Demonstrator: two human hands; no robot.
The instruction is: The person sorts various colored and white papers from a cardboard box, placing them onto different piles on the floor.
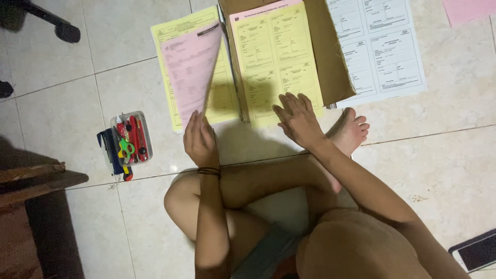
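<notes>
I sit cross-legged on a tiled floor. My left hand (200, 138), with a dark band at the wrist, grips the lower edge of a pink form sheet (189, 72) and lifts it off a yellow form stack (223, 98). My right hand (298, 120) lies flat, fingers spread, on the bottom edge of another yellow form stack (276, 57). That stack rests on a brown cardboard piece (330, 62).
A white form sheet (380, 46) lies to the right of the cardboard, a pink sheet (467, 9) at the top right. A clear box of cutters and scissors (132, 137) stands at left. A phone (478, 251) lies at lower right, wooden furniture (31, 181) at lower left.
</notes>
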